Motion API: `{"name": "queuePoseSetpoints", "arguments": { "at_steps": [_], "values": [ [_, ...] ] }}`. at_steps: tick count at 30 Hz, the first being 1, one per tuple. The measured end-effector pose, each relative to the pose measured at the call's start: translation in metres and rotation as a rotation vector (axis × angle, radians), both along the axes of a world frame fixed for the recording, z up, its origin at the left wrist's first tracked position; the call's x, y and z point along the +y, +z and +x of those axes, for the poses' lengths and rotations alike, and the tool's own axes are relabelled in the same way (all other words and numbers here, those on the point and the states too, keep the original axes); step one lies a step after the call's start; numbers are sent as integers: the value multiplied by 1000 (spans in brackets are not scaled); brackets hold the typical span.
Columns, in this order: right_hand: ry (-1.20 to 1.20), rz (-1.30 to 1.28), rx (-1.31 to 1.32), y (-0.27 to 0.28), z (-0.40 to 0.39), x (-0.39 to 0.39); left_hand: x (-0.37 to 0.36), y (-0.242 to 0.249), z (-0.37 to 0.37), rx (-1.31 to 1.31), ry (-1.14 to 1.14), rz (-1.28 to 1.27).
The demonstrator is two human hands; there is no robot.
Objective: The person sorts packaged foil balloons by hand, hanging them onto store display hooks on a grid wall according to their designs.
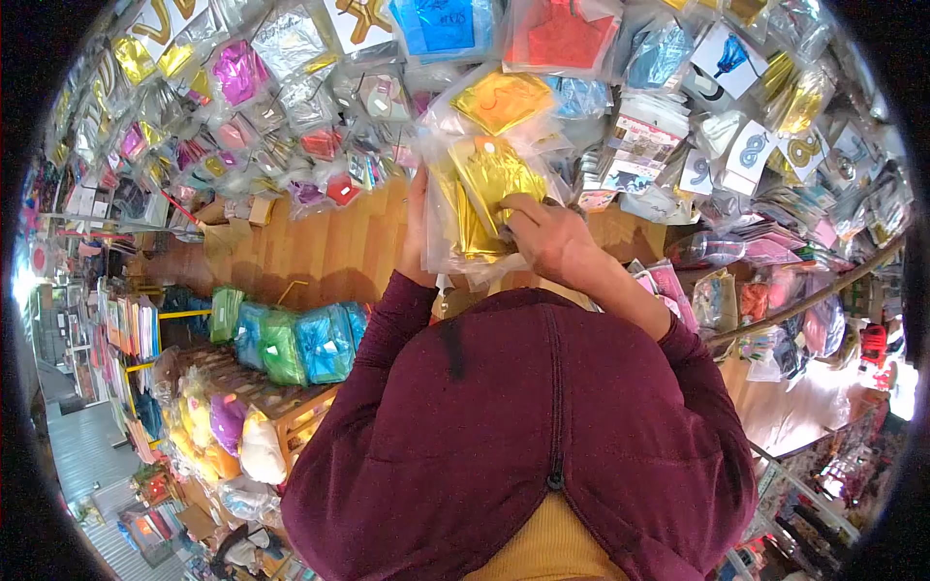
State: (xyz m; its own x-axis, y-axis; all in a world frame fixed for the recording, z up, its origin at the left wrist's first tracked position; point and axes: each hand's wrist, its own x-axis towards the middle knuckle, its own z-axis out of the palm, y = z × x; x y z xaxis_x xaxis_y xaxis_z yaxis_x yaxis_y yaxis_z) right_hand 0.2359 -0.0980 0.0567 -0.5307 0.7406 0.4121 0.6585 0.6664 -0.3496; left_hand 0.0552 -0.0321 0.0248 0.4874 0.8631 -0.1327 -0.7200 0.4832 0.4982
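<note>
Several clear plastic packets with gold foil (475,189) are in front of my chest, near the top middle. My left hand (418,228) is at their left edge, its fingers mostly hidden behind the packets. Over their right side lies my right hand (552,235), its bent fingers pressed on the gold packet's surface. Just above is another packet with orange-gold foil (502,100). A blue packet (444,27) and a red packet (562,37) hang higher up.
Many hanging packets, some silver (291,44), fill the display across the top. Blue and green wrapped bundles (283,349) rest on a woven surface at lower left. A curved rail (823,290) crosses the right side. Wooden floor (334,232) shows below the display.
</note>
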Motion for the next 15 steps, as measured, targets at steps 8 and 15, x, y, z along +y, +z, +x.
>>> {"name": "queuePoseSetpoints", "arguments": {
  "at_steps": [8,15],
  "values": [
    [-508,416,328,42,76,65,-5,0,-4,2,9,29],
    [-596,162,835,49,91,86,-22,21,5,118,3,74]
  ]
}}
